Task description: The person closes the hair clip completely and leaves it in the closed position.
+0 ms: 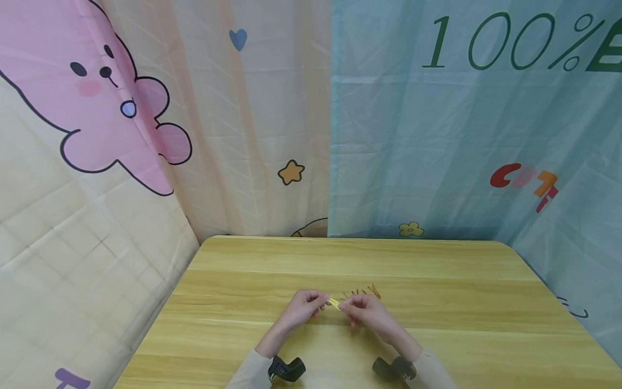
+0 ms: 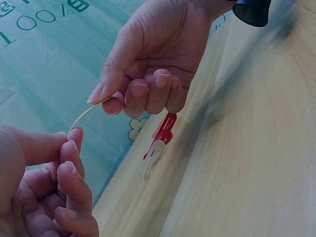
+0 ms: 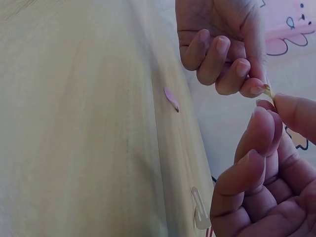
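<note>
A thin yellow hair clip (image 1: 333, 303) spans the gap between the two hands above the table. My left hand (image 1: 303, 308) pinches one end of it between thumb and index finger. At the other end, my right hand (image 1: 366, 312) grips it the same way. Seen nearly edge-on in the left wrist view, the yellow strip (image 2: 85, 114) looks slightly bowed. Beyond the hands, several snap hair clips lie on the wood, among them a red clip (image 2: 165, 134) and a white clip (image 2: 156, 154). The right wrist view also has a pink clip (image 3: 170, 98).
The wooden table (image 1: 233, 302) has rounded far corners. Patterned curtains (image 1: 272, 108) hang behind it and along the sides. A dark wrist device (image 1: 286, 369) is strapped to the left wrist, and another (image 1: 394, 369) to the right wrist.
</note>
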The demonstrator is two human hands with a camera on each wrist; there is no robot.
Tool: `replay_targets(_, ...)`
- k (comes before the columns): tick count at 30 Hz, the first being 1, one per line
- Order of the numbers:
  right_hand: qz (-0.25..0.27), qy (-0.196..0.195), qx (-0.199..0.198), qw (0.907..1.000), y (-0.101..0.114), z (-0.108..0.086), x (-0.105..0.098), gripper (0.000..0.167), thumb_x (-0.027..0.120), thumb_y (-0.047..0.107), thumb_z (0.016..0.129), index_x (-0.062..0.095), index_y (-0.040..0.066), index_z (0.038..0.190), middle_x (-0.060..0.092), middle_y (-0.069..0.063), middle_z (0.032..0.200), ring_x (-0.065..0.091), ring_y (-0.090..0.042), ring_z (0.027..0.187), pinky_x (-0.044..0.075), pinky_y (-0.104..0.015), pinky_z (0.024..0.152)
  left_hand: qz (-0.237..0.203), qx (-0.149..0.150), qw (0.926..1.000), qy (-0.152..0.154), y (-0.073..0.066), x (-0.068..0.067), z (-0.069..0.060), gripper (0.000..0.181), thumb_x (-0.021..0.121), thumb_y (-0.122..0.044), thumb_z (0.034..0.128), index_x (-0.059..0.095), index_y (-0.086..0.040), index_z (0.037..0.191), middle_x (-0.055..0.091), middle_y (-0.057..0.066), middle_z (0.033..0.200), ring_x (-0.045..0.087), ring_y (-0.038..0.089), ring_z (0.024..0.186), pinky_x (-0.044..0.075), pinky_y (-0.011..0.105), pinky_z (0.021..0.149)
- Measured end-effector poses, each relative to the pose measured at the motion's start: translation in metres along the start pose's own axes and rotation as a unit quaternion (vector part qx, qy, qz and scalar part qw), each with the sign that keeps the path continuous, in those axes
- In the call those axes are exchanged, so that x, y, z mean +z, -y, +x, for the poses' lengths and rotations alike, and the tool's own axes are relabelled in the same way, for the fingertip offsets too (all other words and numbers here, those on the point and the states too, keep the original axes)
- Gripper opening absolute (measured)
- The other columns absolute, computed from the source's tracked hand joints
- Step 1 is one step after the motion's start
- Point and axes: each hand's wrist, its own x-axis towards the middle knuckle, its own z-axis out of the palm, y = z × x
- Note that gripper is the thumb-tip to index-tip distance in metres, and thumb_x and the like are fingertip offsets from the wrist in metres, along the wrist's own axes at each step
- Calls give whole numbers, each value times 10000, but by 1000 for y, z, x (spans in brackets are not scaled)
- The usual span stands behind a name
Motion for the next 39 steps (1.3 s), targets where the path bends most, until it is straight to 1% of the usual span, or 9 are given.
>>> replay_targets(4, 18, 28, -71, 10000, 14, -7, 2, 278, 603, 92, 929, 583, -174, 1008, 579, -92, 706, 520, -155, 601, 419, -241, 575, 5, -73, 10000, -7, 16, -1, 8, 273, 544, -118, 971, 628, 139, 933, 542, 4, 721, 433, 107, 573, 317, 184, 484)
replay_targets(8, 35, 47, -162, 9999, 18, -9, 3, 272, 592, 89, 935, 583, -175, 999, 580, -88, 706, 517, -144, 600, 422, -236, 571, 3, -115, 9999, 28, 21, -3, 10, 297, 562, -171, 967, 642, 114, 939, 545, 4, 721, 429, 100, 571, 318, 186, 481)
replay_targets(14, 52, 104, -159, 9998, 17, -9, 3, 274, 588, 82, 936, 578, -184, 998, 572, -92, 707, 509, -142, 599, 411, -227, 569, 75, -99, 9999, 31, 23, -4, 9, 305, 566, -204, 967, 658, 85, 936, 554, 22, 720, 416, 93, 550, 311, 188, 468)
replay_targets(21, 72, 141, -113, 9998, 17, -9, 4, 261, 592, 80, 932, 590, -173, 995, 577, -91, 701, 507, -138, 597, 404, -227, 565, 152, -76, 9998, -107, 21, -4, 8, 302, 577, -213, 960, 670, 72, 922, 559, 41, 720, 417, 101, 541, 309, 190, 457)
replay_targets(24, 119, 143, -82, 9998, 18, -9, 5, 258, 591, 79, 933, 590, -171, 997, 575, -85, 698, 506, -136, 593, 401, -225, 562, 179, -84, 9995, -240, 21, -4, 8, 307, 578, -215, 960, 672, 73, 907, 553, 25, 709, 423, 105, 546, 324, 194, 467)
replay_targets(29, 121, 137, -83, 9998, 17, -8, 5, 256, 586, 69, 934, 582, -177, 1006, 571, -81, 694, 510, -134, 585, 400, -223, 555, 296, -108, 9980, -556, 23, -7, 10, 325, 555, -226, 971, 669, 66, 884, 538, -13, 690, 427, 98, 548, 340, 203, 487)
replay_targets(32, 92, 92, -87, 9999, 16, -8, 5, 246, 583, 71, 937, 590, -166, 1004, 570, -80, 692, 511, -137, 584, 401, -226, 555, 314, -110, 9975, -630, 23, -9, 11, 332, 542, -222, 977, 664, 76, 895, 536, -15, 693, 426, 97, 549, 344, 208, 498)
replay_targets(35, 38, -5, -24, 10000, 11, -5, 5, 232, 587, 77, 936, 605, -145, 1000, 572, -84, 692, 511, -143, 585, 406, -229, 557, 247, -107, 9974, -669, 23, -12, 11, 350, 544, -233, 976, 656, 93, 910, 531, -12, 693, 432, 98, 556, 361, 217, 517)
replay_targets(39, -91, -164, 67, 9998, -6, 4, 3, 235, 601, 108, 931, 624, -114, 1007, 575, -80, 684, 507, -142, 579, 402, -226, 544, 102, -116, 9973, -723, 22, -14, 11, 366, 548, -245, 974, 645, 105, 925, 529, 4, 702, 456, 99, 559, 380, 222, 521)
